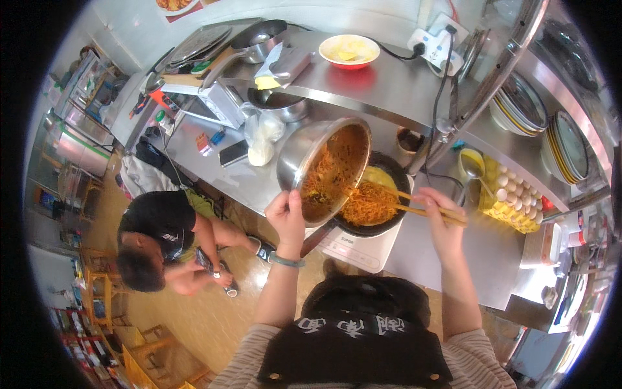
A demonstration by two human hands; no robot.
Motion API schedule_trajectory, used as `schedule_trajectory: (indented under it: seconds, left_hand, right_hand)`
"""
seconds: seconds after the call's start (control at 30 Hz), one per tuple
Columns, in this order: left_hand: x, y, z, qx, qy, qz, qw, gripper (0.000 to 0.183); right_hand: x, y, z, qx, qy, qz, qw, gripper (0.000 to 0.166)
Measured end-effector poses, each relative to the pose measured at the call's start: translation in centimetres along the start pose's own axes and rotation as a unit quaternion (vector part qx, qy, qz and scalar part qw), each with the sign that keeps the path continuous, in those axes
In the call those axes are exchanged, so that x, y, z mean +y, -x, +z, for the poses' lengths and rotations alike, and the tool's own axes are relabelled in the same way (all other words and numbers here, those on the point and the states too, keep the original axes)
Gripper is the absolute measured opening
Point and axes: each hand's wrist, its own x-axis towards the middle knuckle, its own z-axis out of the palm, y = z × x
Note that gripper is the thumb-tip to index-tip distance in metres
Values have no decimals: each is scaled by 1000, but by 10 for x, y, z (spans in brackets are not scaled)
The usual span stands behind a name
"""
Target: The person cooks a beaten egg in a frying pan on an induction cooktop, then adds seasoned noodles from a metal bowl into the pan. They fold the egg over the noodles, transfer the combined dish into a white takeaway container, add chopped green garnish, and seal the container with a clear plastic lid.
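Note:
My left hand (286, 219) grips the near rim of a steel mixing bowl (301, 150), tilted on its side with its mouth towards the pan. Sauced reddish noodles (323, 167) and dark sauce cling inside it. A pair of wooden chopsticks (413, 209) is in my right hand (443, 223), their tips in a heap of noodles (371, 204) at the bowl's lip. That heap lies over a yellow egg sheet (376, 176) in a black frying pan (401, 165). Beneath the pan is a white Supor induction cooker (354, 253). The bowl hides the pan's left side.
A seated person (160, 228) holding a phone is at my left. On the counter are a phone (234, 153) and a plastic bag (262, 138). Egg trays (510, 209) stand right. The raised shelf (311, 87) carries a red-and-white bowl (349, 51); a power cord (440, 107) hangs from it.

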Motion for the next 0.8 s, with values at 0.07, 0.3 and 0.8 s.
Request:
schedule_trajectory:
  seconds: [0.07, 0.3, 0.8]
  left_hand:
    - [-1, 1, 2, 20, 35, -26, 999, 30]
    - [-2, 2, 6, 37, 112, -91, 989, 32]
    - [5, 4, 6, 44, 64, -34, 996, 29]
  right_hand:
    - [5, -2, 13, 18, -82, 10, 996, 19]
    - [44, 0, 53, 56, -194, 113, 973, 24]
    - [21, 18, 72, 44, -123, 101, 986, 24]
